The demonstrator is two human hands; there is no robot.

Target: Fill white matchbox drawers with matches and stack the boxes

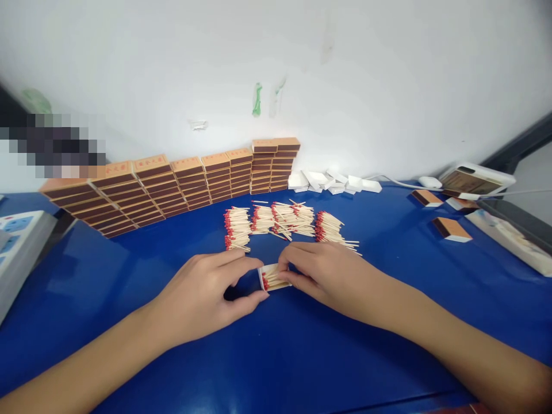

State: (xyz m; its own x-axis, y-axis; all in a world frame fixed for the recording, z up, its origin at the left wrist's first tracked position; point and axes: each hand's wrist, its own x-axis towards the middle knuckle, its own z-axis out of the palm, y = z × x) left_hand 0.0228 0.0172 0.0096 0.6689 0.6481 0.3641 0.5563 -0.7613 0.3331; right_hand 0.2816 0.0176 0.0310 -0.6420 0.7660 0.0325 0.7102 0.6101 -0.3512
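Observation:
A small white matchbox tray (261, 278) with red-headed matches (271, 279) in it sits on the blue table between my hands. My left hand (207, 290) holds the tray's left end, index finger at the far corner and thumb at the near one. From the right, my right hand (321, 273) has its fingers closed at the matches in the tray, covering its right end. Just beyond my hands lie several piles of loose matches (293, 218), most heads toward the left.
Stacked matchboxes (172, 184) line the wall from left to centre. White trays (332, 181) lie heaped behind the matches. At right are loose matchboxes (452, 229), a white cable (399, 183), a white device (478, 179) and a soft packet (509, 241). A white box (26, 247) stands at left.

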